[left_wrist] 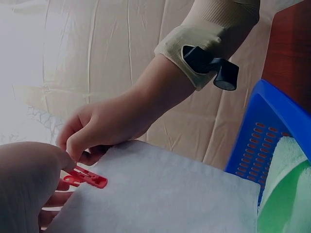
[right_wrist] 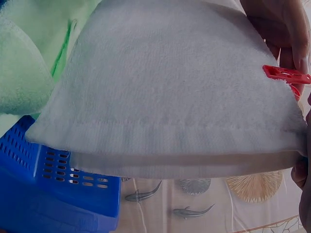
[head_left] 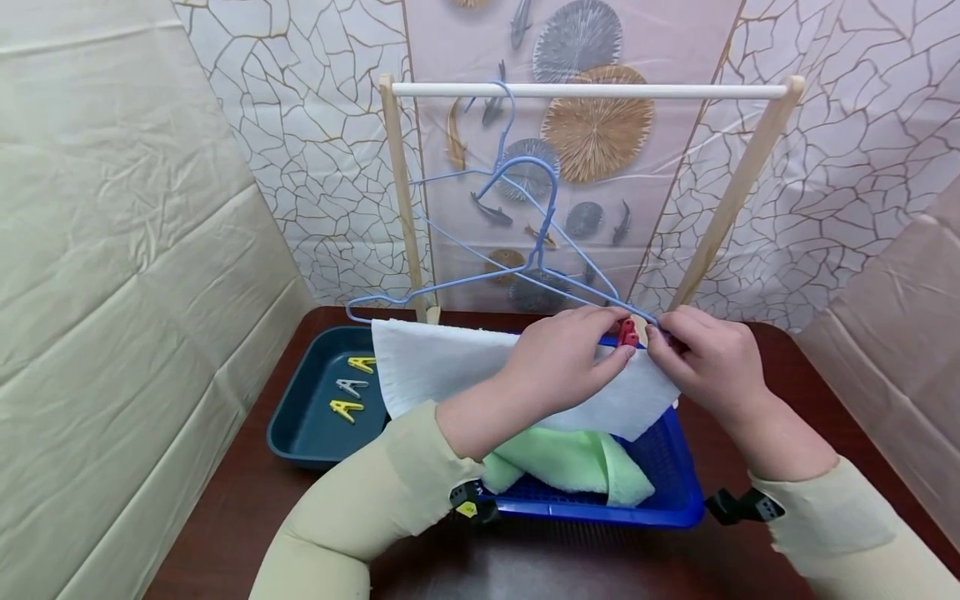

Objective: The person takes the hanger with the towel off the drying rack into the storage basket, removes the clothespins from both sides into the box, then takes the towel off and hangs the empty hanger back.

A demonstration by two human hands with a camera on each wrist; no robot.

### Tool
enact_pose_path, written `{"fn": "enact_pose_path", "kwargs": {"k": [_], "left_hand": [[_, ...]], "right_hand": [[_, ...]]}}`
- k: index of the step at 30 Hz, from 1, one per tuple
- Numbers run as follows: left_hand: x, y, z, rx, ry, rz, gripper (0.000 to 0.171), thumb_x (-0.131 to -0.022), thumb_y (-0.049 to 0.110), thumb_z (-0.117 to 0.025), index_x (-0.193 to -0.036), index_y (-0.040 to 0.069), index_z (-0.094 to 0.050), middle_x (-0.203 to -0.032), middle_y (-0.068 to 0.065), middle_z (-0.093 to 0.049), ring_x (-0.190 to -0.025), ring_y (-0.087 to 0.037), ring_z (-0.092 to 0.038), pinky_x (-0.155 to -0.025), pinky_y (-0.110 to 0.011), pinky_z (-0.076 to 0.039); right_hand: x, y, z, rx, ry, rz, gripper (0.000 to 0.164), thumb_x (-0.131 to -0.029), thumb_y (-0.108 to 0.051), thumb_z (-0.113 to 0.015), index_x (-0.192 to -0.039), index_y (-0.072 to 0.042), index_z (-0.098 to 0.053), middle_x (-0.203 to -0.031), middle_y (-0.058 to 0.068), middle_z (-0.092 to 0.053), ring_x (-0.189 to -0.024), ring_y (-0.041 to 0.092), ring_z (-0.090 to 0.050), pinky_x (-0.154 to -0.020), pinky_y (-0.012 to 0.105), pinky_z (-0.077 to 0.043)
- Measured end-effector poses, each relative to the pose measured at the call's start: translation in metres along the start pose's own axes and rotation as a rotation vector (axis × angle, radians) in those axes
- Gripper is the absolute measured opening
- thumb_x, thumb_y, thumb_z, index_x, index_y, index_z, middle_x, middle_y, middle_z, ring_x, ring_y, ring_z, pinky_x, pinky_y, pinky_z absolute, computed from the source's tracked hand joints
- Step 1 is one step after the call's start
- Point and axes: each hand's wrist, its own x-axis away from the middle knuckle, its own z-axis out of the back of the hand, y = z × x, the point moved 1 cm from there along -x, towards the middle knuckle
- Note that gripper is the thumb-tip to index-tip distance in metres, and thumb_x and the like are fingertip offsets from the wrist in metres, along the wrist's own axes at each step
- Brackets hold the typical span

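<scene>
A white towel (head_left: 450, 358) hangs folded over the bottom bar of a blue hanger (head_left: 480, 275). My left hand (head_left: 562, 350) pinches a red clothespin (head_left: 628, 333) at the towel's upper edge near its right end. In the left wrist view the clothespin (left_wrist: 92, 177) lies against the cloth, its handles by my left thumb. My right hand (head_left: 705, 354) grips the towel's top right corner together with the hanger's right end. In the right wrist view the towel (right_wrist: 184, 82) drapes down, its two layers showing at the side edge.
A blue basket (head_left: 675, 467) holding a light green towel (head_left: 562, 458) stands beneath the white towel. To the left, a dark tray (head_left: 300, 417) carries yellow and grey clothespins (head_left: 351, 387). Behind, a second blue hanger (head_left: 501, 125) hangs from the rack's white rod (head_left: 675, 92).
</scene>
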Motion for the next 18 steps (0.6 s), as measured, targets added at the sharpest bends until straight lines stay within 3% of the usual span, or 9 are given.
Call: {"fn": "enact_pose_path", "kwargs": {"k": [7,14,18], "left_hand": [[-0.0019,0.0002,-0.0012,0.016,-0.03,0.015,0.037,-0.101,0.046,-0.05,-0.129,0.024,-0.062,-0.121,0.01,-0.065,-0.097,-0.003,-0.062,-0.067,-0.023,-0.05],[-0.001,-0.0015,-0.0015,0.048,-0.046,0.035,0.04,-0.102,0.048,-0.049,-0.133,0.026,-0.061,-0.127,0.011,-0.063,-0.107,-0.003,-0.062,-0.076,-0.023,-0.052],[-0.0013,-0.0023,-0.0022,0.101,-0.044,0.027,0.034,-0.102,0.045,-0.05,-0.127,0.025,-0.063,-0.119,0.012,-0.064,-0.103,-0.001,-0.06,-0.079,-0.021,-0.05]], "right_hand": [[0.0014,0.0013,-0.0018,0.011,-0.001,0.0,0.042,-0.098,-0.033,-0.045,-0.07,-0.006,-0.062,-0.06,0.002,-0.053,-0.045,0.009,-0.04,-0.039,0.026,-0.036],[0.0015,0.002,-0.0044,0.012,0.003,0.01,0.041,-0.098,-0.033,-0.046,-0.07,-0.006,-0.061,-0.061,0.002,-0.053,-0.044,0.009,-0.04,-0.038,0.026,-0.036],[0.001,0.0024,-0.005,0.01,0.011,0.015,0.041,-0.098,-0.033,-0.047,-0.07,-0.006,-0.061,-0.06,0.002,-0.052,-0.044,0.009,-0.039,-0.038,0.026,-0.036]]}}
